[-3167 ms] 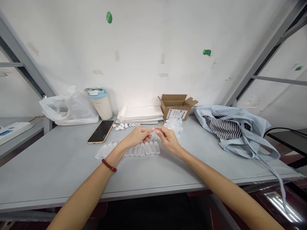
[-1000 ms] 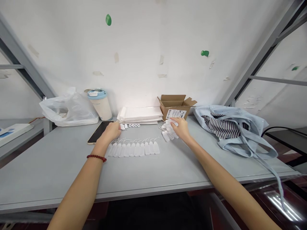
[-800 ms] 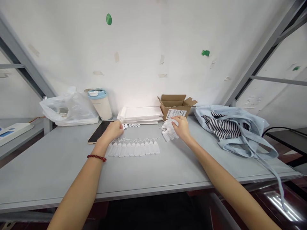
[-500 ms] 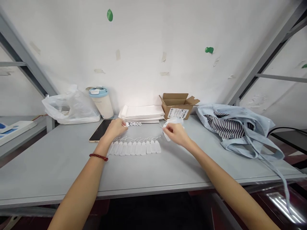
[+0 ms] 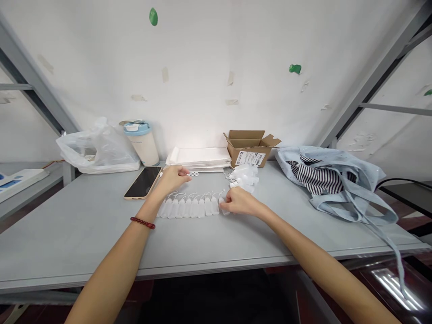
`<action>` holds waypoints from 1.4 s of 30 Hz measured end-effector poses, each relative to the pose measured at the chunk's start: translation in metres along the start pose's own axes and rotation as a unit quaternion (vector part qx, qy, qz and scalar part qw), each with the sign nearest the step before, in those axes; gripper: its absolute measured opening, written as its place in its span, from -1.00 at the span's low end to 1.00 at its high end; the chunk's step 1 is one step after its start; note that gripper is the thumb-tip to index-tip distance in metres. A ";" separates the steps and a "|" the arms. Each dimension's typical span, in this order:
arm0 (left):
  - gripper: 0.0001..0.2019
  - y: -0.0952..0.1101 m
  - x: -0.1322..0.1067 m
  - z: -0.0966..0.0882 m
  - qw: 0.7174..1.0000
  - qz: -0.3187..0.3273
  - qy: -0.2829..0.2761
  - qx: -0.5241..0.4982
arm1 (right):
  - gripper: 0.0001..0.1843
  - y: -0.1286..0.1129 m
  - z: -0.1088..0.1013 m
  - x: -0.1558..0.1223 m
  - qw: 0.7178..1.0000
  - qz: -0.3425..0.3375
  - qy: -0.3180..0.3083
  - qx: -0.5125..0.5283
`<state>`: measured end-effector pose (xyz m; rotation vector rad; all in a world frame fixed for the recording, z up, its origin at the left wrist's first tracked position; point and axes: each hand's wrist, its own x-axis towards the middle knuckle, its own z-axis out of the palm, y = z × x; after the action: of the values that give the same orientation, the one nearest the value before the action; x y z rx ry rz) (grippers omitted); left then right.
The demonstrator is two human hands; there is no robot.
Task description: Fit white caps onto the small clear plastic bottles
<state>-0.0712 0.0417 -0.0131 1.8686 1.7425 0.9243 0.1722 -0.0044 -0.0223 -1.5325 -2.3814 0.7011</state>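
A row of several small clear plastic bottles (image 5: 189, 208) lies side by side on the grey table (image 5: 209, 243). At the row's right end my right hand (image 5: 236, 202) has its fingers closed on one more small bottle, set against the last one. My left hand (image 5: 173, 176), with a red bead bracelet on the wrist, rests with curled fingers behind the row, next to the small white caps (image 5: 193, 173); what it pinches is too small to make out. A heap of loose clear bottles (image 5: 245, 176) lies behind my right hand.
A phone (image 5: 143, 182) lies face up at the left of the row. Behind are a white plastic bag (image 5: 97, 150), a blue-lidded cup (image 5: 141, 141), a stack of white envelopes (image 5: 200, 157) and an open cardboard box (image 5: 249, 147). A pale blue cloth bag (image 5: 334, 180) fills the right side.
My right hand took a bottle from the loose heap and brought it down to the right end of the row. My left hand shifted right among the small white caps.
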 end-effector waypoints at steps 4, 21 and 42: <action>-0.72 0.013 -0.006 0.002 0.993 -0.027 -0.043 -0.108 | -0.67 0.001 0.000 0.001 1.000 0.004 0.000 0.022; -0.64 0.054 -0.032 0.025 0.900 -0.014 -0.152 -0.409 | -0.77 0.000 0.001 0.005 0.961 -0.058 0.254 0.096; -0.72 0.053 -0.033 0.032 0.911 -0.051 -0.114 -0.393 | -0.95 0.016 0.019 0.014 0.888 -0.221 0.370 -0.161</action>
<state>-0.0112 0.0069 -0.0037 1.2704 1.0705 1.0965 0.1709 0.0081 -0.0478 -1.0041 -2.1371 -0.3513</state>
